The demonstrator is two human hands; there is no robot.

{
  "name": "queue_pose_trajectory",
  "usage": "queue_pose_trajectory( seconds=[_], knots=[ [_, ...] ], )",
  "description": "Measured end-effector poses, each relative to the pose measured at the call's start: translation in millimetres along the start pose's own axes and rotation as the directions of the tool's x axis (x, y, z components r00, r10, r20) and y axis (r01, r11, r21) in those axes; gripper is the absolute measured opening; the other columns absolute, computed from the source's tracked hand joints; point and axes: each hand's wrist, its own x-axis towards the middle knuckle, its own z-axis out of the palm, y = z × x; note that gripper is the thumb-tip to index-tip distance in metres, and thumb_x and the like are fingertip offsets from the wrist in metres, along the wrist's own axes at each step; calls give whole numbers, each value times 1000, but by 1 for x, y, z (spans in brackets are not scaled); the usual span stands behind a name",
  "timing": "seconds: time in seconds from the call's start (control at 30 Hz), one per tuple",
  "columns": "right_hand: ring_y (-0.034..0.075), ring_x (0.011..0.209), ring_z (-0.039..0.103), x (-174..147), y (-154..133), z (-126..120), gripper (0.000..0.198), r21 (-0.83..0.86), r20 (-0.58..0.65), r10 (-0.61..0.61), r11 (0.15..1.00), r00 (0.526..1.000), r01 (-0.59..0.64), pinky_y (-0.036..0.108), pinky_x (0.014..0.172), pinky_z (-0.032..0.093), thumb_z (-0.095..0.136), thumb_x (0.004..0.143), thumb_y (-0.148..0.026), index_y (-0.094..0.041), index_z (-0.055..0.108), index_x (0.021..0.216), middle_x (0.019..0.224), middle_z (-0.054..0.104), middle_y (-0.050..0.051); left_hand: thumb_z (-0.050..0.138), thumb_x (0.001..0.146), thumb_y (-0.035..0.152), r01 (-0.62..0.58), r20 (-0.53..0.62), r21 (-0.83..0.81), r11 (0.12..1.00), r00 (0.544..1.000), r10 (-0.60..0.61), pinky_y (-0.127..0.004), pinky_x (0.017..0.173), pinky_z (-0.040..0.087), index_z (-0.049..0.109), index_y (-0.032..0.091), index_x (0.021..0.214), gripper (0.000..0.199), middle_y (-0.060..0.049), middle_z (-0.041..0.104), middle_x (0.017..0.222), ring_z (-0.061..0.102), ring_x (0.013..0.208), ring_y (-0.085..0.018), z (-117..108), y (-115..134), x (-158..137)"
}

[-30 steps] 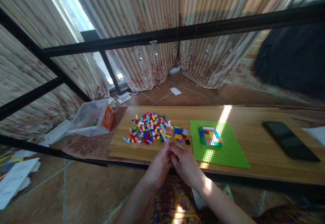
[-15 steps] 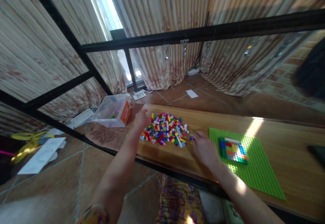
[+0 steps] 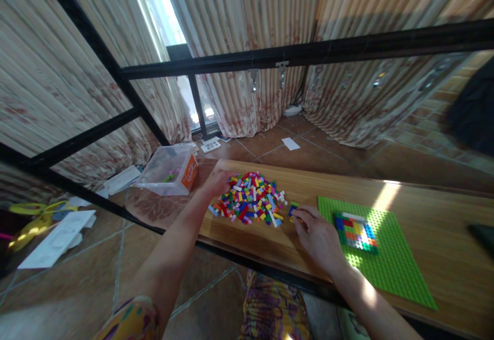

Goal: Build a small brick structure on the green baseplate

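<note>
Mid-frame, the left hand [image 3: 219, 181] is at the left edge of the brick pile [image 3: 251, 198], fingers loosely bent (any hold is hidden). Right of centre, the right hand [image 3: 318, 232] curls half-closed over loose bricks [image 3: 293, 207], whether gripping one I cannot tell.

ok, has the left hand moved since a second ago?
Yes, left and forward: the left hand went from the near right corner of the brick pile to its left side, closer to the clear box.

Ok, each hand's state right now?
Left hand: at the multicoloured plastic brick pile; grip unclear.
Right hand: beside a small blue plastic brick; grip unclear.
</note>
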Motion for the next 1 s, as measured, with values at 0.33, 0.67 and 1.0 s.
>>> queue_pose_trajectory(
  seconds=[0.33,0.67,1.0],
  knots=[
    [18,90,65,-6,-7,-4,25,151,-53,-17,988,998,24,31,79,52,44,91,-27,-22,68,95,108,66,6,59,74,24,-7,-37,130,991,999,12,-48,100,34,58,31,124,50,-5,65,119,49,119,-30,3,1,-9],
    [19,93,66,-13,-8,-6,24,210,-85,31,978,996,-13,31,80,53,46,91,-28,-22,69,94,108,67,6,52,82,21,28,-89,179,983,996,-12,-46,95,32,68,23,96,22,-6,70,97,56,102,-26,0,1,-9],
    [19,90,67,-19,-11,-3,23,268,-76,38,963,996,-16,32,79,53,47,90,-26,-22,69,92,104,68,6,56,82,25,1,-125,168,986,992,21,-48,97,30,68,26,103,24,-6,69,103,54,108,-27,3,7,-20]
  ],
)
